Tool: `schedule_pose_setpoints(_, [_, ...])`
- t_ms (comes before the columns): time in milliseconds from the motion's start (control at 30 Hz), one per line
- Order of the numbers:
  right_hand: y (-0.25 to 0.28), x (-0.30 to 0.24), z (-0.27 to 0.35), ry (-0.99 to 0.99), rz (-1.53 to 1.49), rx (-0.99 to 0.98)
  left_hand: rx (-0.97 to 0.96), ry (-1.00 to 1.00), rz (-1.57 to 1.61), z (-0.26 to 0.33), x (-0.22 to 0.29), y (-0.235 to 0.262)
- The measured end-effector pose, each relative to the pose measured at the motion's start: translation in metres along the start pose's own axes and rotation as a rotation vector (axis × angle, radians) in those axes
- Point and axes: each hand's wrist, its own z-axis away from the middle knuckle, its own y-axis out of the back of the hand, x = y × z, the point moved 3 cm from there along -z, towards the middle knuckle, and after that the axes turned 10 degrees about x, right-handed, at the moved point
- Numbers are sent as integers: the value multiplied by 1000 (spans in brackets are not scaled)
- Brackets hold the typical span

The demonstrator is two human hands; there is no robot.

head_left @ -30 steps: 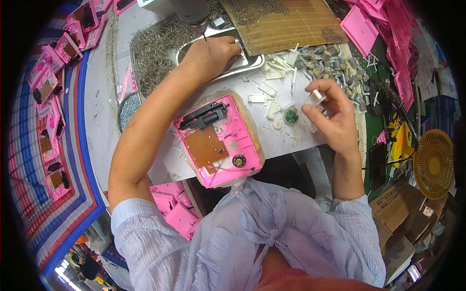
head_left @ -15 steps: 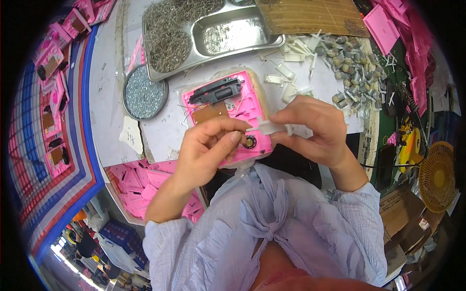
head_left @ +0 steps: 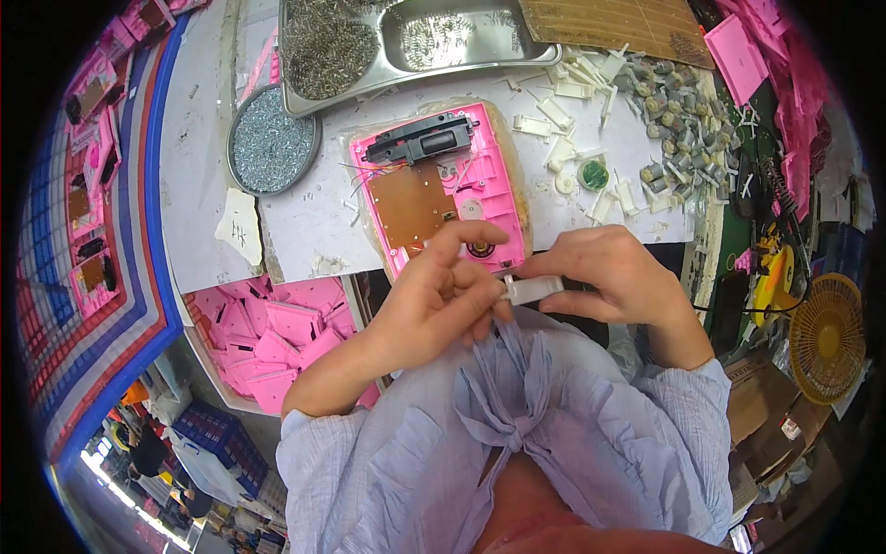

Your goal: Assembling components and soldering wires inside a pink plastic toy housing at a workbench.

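In my right hand (head_left: 609, 275), closed at the edge of the table, is a white plastic bracket (head_left: 535, 290). My left hand (head_left: 441, 295) meets the bracket's left end with thumb and a fingertip pinched there, while its index finger stretches out above. Whether those fingertips also hold a smaller piece is hidden. Just beyond both hands lies an open pink toy housing (head_left: 503, 175) on a pad. Inside it are a brown circuit board (head_left: 406, 205), a black mechanism (head_left: 420, 138), loose wires and a round speaker-like part (head_left: 480, 249) partly behind my left index finger.
A metal tray (head_left: 415, 74) of small screws or pins stands at the back, beside a round dish (head_left: 274, 143) of silvery screws. White plastic pieces (head_left: 556, 113) and small motors (head_left: 688, 129) are heaped at right. Below left, a box holds pink shells (head_left: 277, 337). A yellow fan (head_left: 828, 339) stands far right.
Both hands have drawn back toward my body with the white bracket, from over the pink housing to its near edge. More of the circuit board and a green round piece now show.
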Motion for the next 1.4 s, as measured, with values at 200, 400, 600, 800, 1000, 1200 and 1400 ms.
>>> schedule_pose_setpoints(200, [6, 19, 27, -358, -413, 95, 445, -633, -933, -40, 24, 18])
schedule_pose_setpoints(400, [5, 25, 30, -308, -541, 258, 660, -679, -1458, -66, 28, 11])
schedule_pose_setpoints(600, [17, 29, 19, -209, -218, 413, 730, -753, -1349, -67, 21, 10])
schedule_pose_setpoints(800, [18, 31, -17, 31, 218, 424, 628, -614, -606, -49, -2, 43])
schedule_pose_setpoints(1000, [2, 31, -34, 162, 317, 346, 574, -750, -555, -44, -16, 49])
schedule_pose_setpoints(1200, [-5, 23, -47, 274, 434, 263, 556, -828, -504, -48, -12, 44])
schedule_pose_setpoints(1400, [-9, 34, -49, 353, 345, 271, 580, -857, -534, -50, -18, 47])
